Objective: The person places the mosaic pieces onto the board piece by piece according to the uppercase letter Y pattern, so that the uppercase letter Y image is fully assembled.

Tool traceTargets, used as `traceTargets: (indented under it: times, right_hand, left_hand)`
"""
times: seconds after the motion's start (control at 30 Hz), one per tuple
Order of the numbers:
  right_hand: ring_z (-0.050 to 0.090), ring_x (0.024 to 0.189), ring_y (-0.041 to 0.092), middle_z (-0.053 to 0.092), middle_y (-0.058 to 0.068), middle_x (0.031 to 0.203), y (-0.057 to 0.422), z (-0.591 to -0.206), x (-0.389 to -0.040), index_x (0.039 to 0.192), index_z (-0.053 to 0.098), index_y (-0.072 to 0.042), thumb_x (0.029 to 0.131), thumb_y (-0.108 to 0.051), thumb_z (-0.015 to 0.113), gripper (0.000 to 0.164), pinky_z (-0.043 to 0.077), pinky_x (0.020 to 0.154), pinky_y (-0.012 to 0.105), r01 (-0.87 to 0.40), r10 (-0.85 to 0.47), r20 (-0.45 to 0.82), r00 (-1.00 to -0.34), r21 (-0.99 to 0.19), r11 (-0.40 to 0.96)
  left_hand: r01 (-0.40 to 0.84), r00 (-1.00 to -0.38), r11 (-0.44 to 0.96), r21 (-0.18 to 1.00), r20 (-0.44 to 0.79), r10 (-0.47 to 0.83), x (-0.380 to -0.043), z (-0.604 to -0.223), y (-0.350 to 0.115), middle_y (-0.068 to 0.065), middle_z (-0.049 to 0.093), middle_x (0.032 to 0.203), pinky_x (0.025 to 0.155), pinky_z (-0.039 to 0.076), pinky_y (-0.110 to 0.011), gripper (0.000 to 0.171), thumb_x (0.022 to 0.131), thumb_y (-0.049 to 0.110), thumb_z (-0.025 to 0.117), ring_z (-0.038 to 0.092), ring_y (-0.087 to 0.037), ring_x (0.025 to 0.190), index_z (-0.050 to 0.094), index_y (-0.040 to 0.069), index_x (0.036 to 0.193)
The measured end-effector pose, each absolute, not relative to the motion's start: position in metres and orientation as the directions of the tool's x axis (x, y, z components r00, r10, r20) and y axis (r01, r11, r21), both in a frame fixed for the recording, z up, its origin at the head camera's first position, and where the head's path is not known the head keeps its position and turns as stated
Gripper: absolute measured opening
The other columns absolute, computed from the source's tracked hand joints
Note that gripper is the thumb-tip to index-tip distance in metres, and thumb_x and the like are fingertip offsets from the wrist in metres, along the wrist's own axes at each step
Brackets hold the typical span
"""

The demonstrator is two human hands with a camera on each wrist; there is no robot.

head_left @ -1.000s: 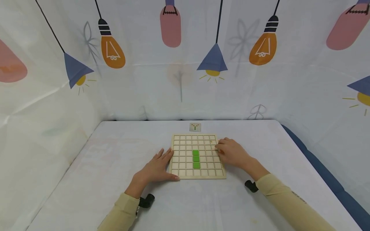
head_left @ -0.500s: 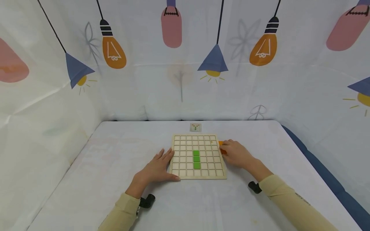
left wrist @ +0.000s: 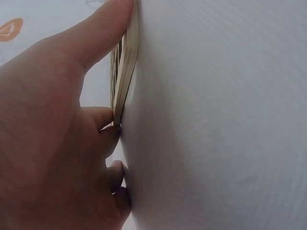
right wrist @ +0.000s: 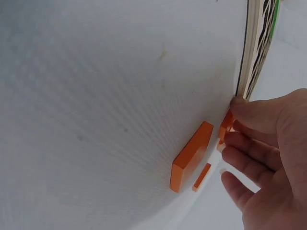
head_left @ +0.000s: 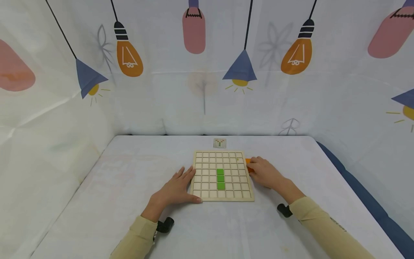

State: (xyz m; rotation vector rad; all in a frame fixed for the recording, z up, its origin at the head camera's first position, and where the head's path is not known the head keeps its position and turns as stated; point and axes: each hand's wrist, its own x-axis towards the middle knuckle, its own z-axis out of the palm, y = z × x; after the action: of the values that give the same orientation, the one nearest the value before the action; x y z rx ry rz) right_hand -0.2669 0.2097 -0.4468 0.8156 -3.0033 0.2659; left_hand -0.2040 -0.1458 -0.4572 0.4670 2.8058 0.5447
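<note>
A square wooden grid board lies on the table with three green tiles in one column. My left hand rests along the board's left edge, fingers spread and straight, thumb at the near left corner; the left wrist view shows the thumb on the board's edge. Just off the board's right edge, my right hand has thumb and fingers curled round an orange tile. A larger-looking orange tile and a thin-looking one lie nearby in the right wrist view.
A small patterned card lies behind the board on the white tabletop. Behind the table hangs a white curtain printed with lamps and bulbs. Something dark blue runs along the table's right side.
My right hand has drawn back slightly to the right from the board's right edge, so orange now shows beside it. My left hand has stayed on the board.
</note>
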Motion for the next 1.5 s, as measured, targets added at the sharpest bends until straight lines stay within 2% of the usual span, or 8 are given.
traceTargets:
  times: [0.27,0.67,0.93,1.07,1.33,1.5]
  right_hand:
    - [0.057,0.098,0.022,0.065,0.008,0.109,0.2120,-0.4490,-0.2690,0.120,0.071,-0.001,0.094,-0.012,0.068,0.028,0.052,0.084,0.038,-0.517,-0.510,0.086,-0.856,-0.184,0.836]
    - [0.056,0.097,0.021,0.065,0.008,0.111,0.2118,-0.4483,-0.2716,0.116,0.073,-0.002,0.094,-0.014,0.068,0.025,0.052,0.084,0.037,-0.530,-0.524,0.083,-0.848,-0.174,0.830]
    - [0.052,0.082,0.016,0.067,0.005,0.100,0.2127,-0.4481,-0.2721,0.106,0.076,-0.003,0.092,-0.014,0.069,0.019,0.047,0.071,0.031,-0.572,-0.559,0.127,-0.820,-0.119,0.812]
    - [0.056,0.085,0.018,0.069,0.005,0.103,0.2138,-0.4496,-0.2713,0.105,0.076,-0.004,0.092,-0.016,0.070,0.019,0.051,0.075,0.034,-0.577,-0.563,0.139,-0.815,-0.093,0.812]
    - [0.055,0.080,0.015,0.067,0.001,0.090,0.2159,-0.4502,-0.2720,0.097,0.076,-0.007,0.090,-0.014,0.072,0.011,0.051,0.073,0.033,-0.591,-0.574,0.163,-0.802,-0.083,0.802]
    - [0.058,0.084,0.018,0.068,0.003,0.095,0.2151,-0.4515,-0.2721,0.100,0.076,-0.006,0.090,-0.016,0.072,0.014,0.053,0.077,0.035,-0.580,-0.564,0.157,-0.811,-0.091,0.809]
  left_hand:
    - [0.268,-0.916,0.874,0.405,-0.173,0.361,-0.2037,-0.4565,-0.1450,0.002,0.015,0.169,0.126,0.018,-0.053,0.116,0.073,0.071,0.073,0.007,-0.033,0.157,0.020,0.016,0.160]
    - [0.275,-0.916,0.872,0.406,-0.163,0.365,-0.2035,-0.4561,-0.1452,0.001,0.015,0.168,0.126,0.018,-0.053,0.116,0.073,0.072,0.072,0.008,-0.033,0.156,0.020,0.016,0.160]
    - [0.274,-0.916,0.868,0.414,-0.162,0.367,-0.2023,-0.4546,-0.1452,0.001,0.016,0.168,0.126,0.017,-0.053,0.115,0.073,0.071,0.073,0.007,-0.034,0.156,0.021,0.016,0.160]
    - [0.273,-0.916,0.866,0.419,-0.161,0.367,-0.2026,-0.4554,-0.1453,0.000,0.016,0.168,0.126,0.017,-0.053,0.115,0.073,0.071,0.073,0.008,-0.034,0.156,0.021,0.016,0.160]
    - [0.268,-0.918,0.870,0.415,-0.164,0.361,-0.2016,-0.4550,-0.1460,0.000,0.016,0.168,0.126,0.017,-0.053,0.115,0.073,0.071,0.074,0.008,-0.034,0.156,0.022,0.015,0.160]
    - [0.273,-0.917,0.871,0.409,-0.163,0.364,-0.2019,-0.4563,-0.1462,0.000,0.016,0.168,0.126,0.018,-0.053,0.115,0.073,0.071,0.073,0.008,-0.034,0.156,0.022,0.015,0.160]
